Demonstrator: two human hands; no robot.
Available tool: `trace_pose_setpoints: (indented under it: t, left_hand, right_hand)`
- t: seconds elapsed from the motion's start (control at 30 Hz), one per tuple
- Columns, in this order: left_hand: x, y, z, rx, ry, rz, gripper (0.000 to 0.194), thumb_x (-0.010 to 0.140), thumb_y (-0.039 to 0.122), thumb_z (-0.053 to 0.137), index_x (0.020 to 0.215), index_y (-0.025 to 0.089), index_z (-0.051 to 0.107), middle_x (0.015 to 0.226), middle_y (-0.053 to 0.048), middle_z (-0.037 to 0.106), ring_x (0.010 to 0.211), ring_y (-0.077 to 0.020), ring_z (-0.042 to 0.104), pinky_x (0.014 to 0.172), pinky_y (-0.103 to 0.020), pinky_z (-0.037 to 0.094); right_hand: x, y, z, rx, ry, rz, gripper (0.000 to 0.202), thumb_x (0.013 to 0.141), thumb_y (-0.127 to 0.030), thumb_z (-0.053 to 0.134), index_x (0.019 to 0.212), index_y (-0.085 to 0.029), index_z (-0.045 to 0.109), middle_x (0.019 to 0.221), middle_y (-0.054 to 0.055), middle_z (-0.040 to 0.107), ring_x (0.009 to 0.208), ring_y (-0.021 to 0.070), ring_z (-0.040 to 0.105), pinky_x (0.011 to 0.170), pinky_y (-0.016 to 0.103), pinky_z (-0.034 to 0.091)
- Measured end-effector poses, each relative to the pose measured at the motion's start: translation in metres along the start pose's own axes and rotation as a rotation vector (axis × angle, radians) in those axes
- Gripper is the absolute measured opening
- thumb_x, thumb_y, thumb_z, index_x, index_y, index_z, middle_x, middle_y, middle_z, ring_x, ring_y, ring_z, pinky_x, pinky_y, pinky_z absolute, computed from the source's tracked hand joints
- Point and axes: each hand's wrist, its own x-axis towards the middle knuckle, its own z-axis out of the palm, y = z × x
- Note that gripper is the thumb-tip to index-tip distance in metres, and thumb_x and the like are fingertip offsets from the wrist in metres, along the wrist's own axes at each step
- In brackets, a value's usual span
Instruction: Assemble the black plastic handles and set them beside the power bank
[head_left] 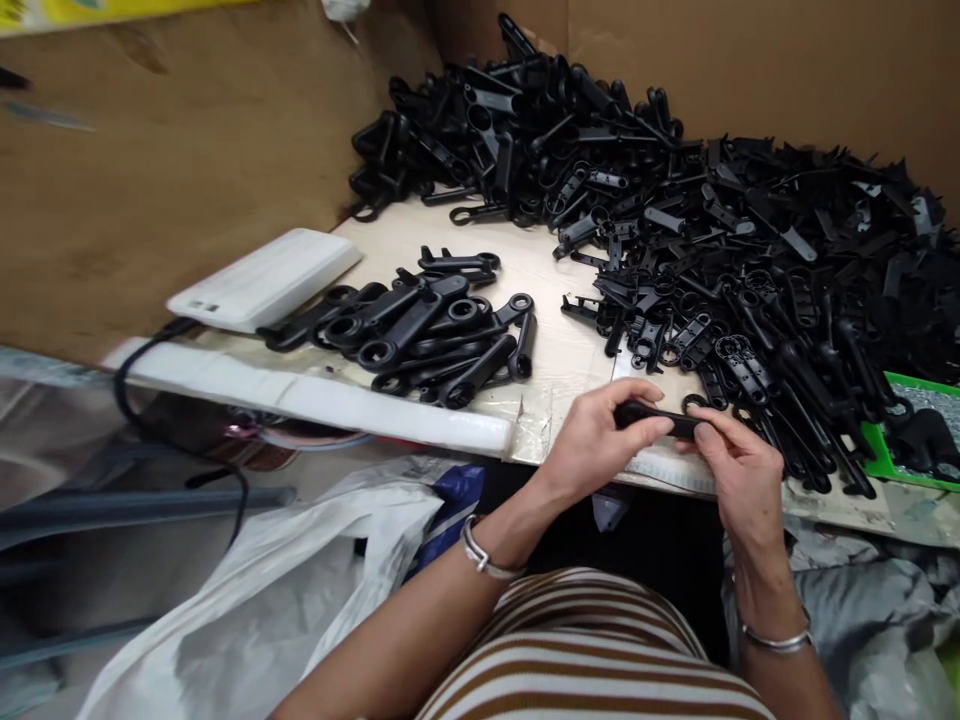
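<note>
Both my hands hold one long black plastic part [681, 424] level above the table's front edge. My left hand [600, 440] is closed round its left end, hiding most of that end. At the other end, my right hand [739, 465] pinches it between thumb and fingers. Just right of my hands lie several black plastic handle pieces [814, 410] with ring ends. A smaller group of similar black ring-ended pieces [420, 325] rests on the table to the left of my hands.
A large heap of black parts [525, 130] fills the table's back and right. On the left lies a white box-shaped device [266, 278] with a black cable [124, 385]. A green tray [877, 455] sits at far right. White plastic bags [255, 610] hang below the front edge.
</note>
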Motion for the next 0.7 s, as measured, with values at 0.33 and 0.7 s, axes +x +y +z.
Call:
trace_pose_setpoints:
  t: [0.33,0.7]
  left_hand:
    - [-0.007,0.0,0.015,-0.348,-0.051,-0.147,0.036,0.079,0.038,0.068,0.102,0.011,0.063,0.095,-0.011,0.07,0.078,-0.0187,0.065,0.066,-0.027,0.054]
    - [-0.011,0.004,0.001,0.492,-0.407,0.207,0.028,0.086,0.013,0.042,0.108,0.012,0.06,0.1,-0.01,0.07,0.065,-0.0134,0.059,0.062,-0.024,0.043]
  right_hand:
    - [-0.021,-0.008,0.031,0.309,-0.143,0.228,0.034,0.081,-0.045,0.069,0.1,-0.019,0.059,0.08,0.005,0.074,0.069,0.0217,0.072,0.066,0.036,0.061]
    - [0.001,-0.028,0.006,0.191,-0.287,-0.014,0.026,0.075,-0.027,0.075,0.097,-0.023,0.062,0.101,0.004,0.074,0.094,0.0199,0.07,0.081,0.032,0.059]
